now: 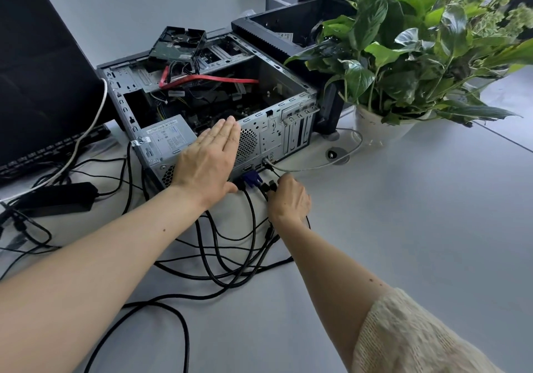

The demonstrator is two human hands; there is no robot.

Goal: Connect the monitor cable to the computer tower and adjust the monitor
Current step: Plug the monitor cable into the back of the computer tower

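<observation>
Bracing the computer tower from the head view: the left hand lies flat, fingers straight and together, palm against the rear panel by the power supply. It grasps nothing; it only steadies the case.

The tower lies on its side on the grey table, side panel off, a loose drive and a red ribbon cable showing on top of the bay.

The right hand is down low at the rear ports, fingers pinched closed around a black plug on a black lead. Plug sits just beside the port row; cannot tell whether it is seated or only lined up, as the fingers hide the tip.

The blue connector, likely the monitor cable's end, is at the port row between the two hands. It looks pushed in, but whether its screws are tight cannot be told.

The monitor stands at the left edge, screen dark, well apart from both hands and untouched.

Judgement: the cabling step is under way, perhaps near its end; the blue end seems in place, the black plug is in hand. Adjusting the monitor is not yet begun.

A tangle of black leads lies on the table below the hands. A potted plant stands to the right, clear of the work.
</observation>
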